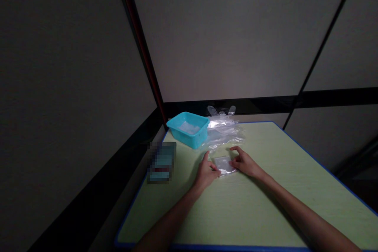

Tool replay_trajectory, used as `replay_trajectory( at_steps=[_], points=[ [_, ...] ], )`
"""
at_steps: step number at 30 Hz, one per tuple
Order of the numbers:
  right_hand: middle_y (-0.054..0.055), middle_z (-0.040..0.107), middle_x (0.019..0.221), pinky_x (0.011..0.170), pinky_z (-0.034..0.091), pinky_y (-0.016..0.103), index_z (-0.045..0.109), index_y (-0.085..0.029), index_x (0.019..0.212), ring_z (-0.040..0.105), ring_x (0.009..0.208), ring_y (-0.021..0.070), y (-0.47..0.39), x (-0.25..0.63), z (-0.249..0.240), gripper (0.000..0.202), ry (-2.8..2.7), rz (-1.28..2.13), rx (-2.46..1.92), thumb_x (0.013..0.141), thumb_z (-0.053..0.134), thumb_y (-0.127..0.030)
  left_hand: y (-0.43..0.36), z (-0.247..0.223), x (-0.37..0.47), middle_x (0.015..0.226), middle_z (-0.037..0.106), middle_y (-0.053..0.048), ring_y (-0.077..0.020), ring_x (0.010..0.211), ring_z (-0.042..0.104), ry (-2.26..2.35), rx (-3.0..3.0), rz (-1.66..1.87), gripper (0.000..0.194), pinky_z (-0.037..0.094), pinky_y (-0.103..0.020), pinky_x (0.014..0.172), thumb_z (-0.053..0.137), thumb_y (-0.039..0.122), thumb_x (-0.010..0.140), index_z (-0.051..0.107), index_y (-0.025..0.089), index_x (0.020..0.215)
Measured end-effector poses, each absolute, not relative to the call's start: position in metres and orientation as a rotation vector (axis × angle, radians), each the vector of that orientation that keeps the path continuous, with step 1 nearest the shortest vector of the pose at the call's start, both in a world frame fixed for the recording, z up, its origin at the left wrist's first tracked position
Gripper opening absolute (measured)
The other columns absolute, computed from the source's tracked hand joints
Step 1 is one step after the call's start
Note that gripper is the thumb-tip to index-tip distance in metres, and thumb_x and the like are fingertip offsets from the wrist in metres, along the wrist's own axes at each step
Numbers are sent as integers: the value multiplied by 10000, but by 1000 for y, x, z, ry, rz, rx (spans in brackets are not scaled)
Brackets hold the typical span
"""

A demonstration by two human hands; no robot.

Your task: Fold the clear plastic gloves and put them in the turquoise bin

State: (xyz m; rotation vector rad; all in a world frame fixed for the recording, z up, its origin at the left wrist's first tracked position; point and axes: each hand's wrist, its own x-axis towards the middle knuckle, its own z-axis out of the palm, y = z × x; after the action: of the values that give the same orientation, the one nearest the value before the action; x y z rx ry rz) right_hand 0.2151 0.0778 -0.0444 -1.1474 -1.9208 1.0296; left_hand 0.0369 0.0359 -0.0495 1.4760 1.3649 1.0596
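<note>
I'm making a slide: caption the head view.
Left hand and right hand touching small clear plastic piece, blue basin beyond.

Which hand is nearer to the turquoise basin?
Left. The left hand is close in front of the turquoise basin, slightly rightward; the right hand is farther away to the right.

Faces a grey wall (224, 39) at upper centre, faintly lit near the top. Shows a darker wall (73, 67) at left, a reddish strip (141, 39) between, a black band (256, 105) low across both, a dark seam (327, 33) at upper right. Includes a green table (236, 212), blue-edged, at lower centre.
</note>
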Motion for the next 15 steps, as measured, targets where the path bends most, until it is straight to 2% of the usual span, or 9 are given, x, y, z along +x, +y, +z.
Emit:
replay_trajectory(
  at_steps=[3,5,7,9,12,15],
  points=[
    [-87,466,503,428,383,225,357,-160,1046,479,441,118,76,214,-45,388,-1928,934,-1169,689,475,-253,35,-49,38,560,480,110,-79,515,512,1407,1431,1078,857,413,-166,513,610,8,546,202,146,1286],
    [-42,526,590,480,428,256,369,-157,1072,520,500,136,70,213,-40,384,-1927,844,-1180,712,465,-251,35,-49,38,556,485,109,-86,531,522,1419,1415,1081,841,414,-171,521,609,4,543,222,142,1276],
    [30,580,758,605,466,303,420,-159,1067,569,638,162,62,212,-32,334,-1940,760,-1167,747,449,-250,34,-49,39,556,489,109,-90,534,531,1426,1405,1084,824,419,-177,526,605,0,545,239,154,1267],
    [97,578,976,782,443,343,466,-158,1080,565,869,195,52,210,-23,304,-2061,663,-1079,795,413,-250,33,-49,39,565,492,109,-93,537,540,1427,1399,1091,813,427,-183,529,603,-3,547,249,167,1259],
    [158,407,1290,986,281,407,362,-119,1257,352,1195,233,42,204,-18,457,-2436,453,-877,846,387,-317,33,-50,39,581,496,104,-101,562,552,1416,1398,1103,791,443,-193,544,587,-10,556,254,175,1249],
    [175,221,1396,1036,143,458,207,-91,1349,161,1287,246,38,199,-23,673,-2706,350,-814,831,393,-478,32,-51,40,596,497,96,-106,596,560,1394,1401,1111,777,462,-202,576,573,-16,567,240,169,1244]
  ],
)
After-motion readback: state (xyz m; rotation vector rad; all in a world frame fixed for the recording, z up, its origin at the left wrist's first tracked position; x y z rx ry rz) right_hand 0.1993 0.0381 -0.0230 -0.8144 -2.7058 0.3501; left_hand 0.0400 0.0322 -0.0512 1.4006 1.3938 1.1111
